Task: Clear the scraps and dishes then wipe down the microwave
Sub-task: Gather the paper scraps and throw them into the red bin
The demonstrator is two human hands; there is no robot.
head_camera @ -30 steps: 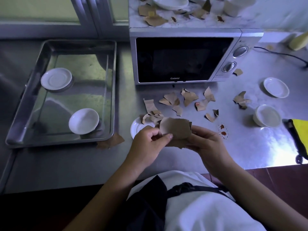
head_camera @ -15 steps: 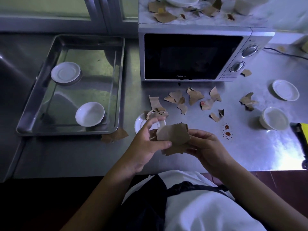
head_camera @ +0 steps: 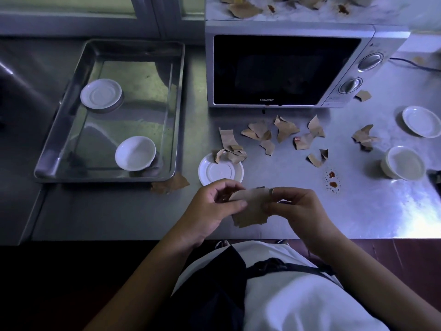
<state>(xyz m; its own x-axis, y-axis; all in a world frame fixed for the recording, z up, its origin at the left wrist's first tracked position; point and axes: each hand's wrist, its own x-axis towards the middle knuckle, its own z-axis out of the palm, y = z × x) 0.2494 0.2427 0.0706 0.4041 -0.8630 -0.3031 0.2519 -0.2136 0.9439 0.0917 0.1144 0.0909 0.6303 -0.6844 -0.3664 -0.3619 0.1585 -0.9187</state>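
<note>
Tray (head_camera: 105, 178) is holding one saucer (head_camera: 100, 96) and one bowl (head_camera: 135, 152); left hand (head_camera: 207, 211) and right hand (head_camera: 300, 211) are pinching a paper scrap (head_camera: 248, 211) above the counter's (head_camera: 119, 211) front edge.

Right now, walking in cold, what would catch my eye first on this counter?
The left hand and right hand pinch a wad of brown paper scraps above the near edge of the counter. More torn scraps litter it before the microwave. A metal tray at left holds a white saucer and a white bowl.
</note>
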